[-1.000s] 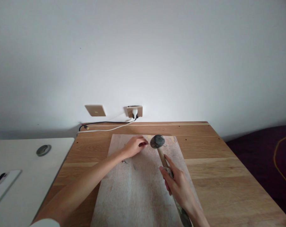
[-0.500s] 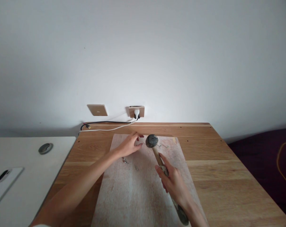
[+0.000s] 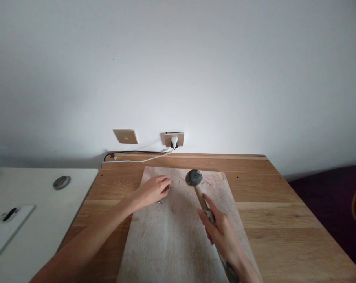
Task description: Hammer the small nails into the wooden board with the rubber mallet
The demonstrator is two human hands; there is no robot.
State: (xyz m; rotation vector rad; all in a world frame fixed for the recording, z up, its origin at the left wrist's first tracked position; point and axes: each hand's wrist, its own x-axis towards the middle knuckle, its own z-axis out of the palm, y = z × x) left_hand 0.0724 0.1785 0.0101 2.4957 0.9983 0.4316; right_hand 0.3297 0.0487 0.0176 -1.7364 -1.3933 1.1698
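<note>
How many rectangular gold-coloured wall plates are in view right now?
2. One flat gold-coloured plate is on the white painted wall, picture left; the gold-coloured socket plate, with a white plastic plug in it, is to its right. Neither is hidden.

A room in a home is suggested by the pale wall, socket, wooden table, white desk and purple cloth.

Room over near pt of board, btwn L forearm & mallet; also over R side of table. In the way: mallet + R hand, L hand at board's far L, wall beyond, small metal bit btwn hands, prob. a nail (blurry).
</note>
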